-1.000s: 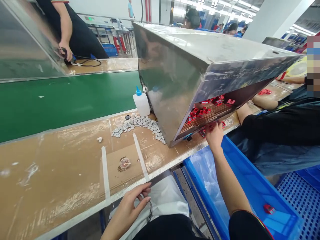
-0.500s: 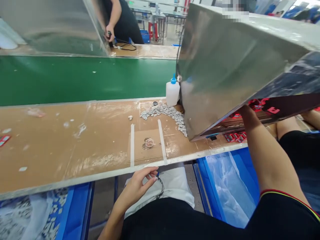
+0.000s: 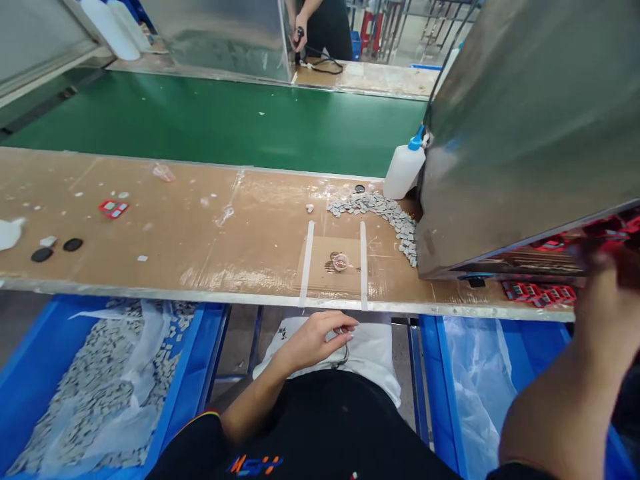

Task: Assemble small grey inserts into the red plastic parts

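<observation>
By the shiny metal box, blurred right hand, blocky red pieces

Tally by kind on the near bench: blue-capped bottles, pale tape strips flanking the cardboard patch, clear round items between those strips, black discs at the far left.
Blue-capped bottle: 1
Tape strips: 2
Clear round item: 1
Black discs: 2
Total: 6

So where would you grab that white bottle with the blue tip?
I'd hold the white bottle around its broad body, coming from the left: the metal box stands close on its right, and grey pieces lie in front. The blue tip narrows to a point, so it looks a poorer hold.
</observation>
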Available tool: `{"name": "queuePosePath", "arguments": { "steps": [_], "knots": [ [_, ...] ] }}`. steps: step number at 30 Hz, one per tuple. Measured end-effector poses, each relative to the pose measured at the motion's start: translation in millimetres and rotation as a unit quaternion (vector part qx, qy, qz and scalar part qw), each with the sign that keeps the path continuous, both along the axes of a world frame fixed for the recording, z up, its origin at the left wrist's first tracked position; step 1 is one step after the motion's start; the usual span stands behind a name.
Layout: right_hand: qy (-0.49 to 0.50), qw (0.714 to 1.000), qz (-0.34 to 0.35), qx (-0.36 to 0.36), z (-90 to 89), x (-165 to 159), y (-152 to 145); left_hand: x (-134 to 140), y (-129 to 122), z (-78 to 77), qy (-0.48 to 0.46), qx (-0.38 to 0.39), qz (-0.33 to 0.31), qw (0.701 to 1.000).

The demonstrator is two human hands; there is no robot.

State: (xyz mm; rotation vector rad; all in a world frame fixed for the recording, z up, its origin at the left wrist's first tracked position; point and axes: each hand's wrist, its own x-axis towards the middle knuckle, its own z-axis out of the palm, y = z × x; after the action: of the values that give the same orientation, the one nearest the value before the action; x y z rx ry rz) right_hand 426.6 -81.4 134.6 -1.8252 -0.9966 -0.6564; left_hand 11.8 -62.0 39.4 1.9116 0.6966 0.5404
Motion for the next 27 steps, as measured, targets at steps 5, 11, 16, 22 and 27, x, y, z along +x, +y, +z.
{"name": "queuePosePath", "arguments": {
  "steps": [5, 11, 16, 22, 27],
  "knots": [
    [0.340, 0.840, 0.358, -0.226, -55.0, -150, -56, 20, 5, -12.7, -0.080, 0.075, -0.053, 0.992],
    [0.475, 0.713, 0.461, -0.231, -106.3, -226, -6, 10, 32, -27.4, -0.083, 0.090, 0.037, 0.992],
    [0.326, 0.815, 0.442, -0.186, -120.2, -217, 49, -12, 57, -34.7, -0.072, 0.039, 0.116, 0.990],
    [0.170, 0.855, 0.457, -0.178, -112.1, -223, 79, -13, 60, -37.2, -0.081, -0.052, 0.133, 0.986],
    [0.206, 0.858, 0.446, -0.153, -115.8, -225, 80, -11, 60, -38.3, -0.065, -0.059, 0.147, 0.985]
  ]
}}
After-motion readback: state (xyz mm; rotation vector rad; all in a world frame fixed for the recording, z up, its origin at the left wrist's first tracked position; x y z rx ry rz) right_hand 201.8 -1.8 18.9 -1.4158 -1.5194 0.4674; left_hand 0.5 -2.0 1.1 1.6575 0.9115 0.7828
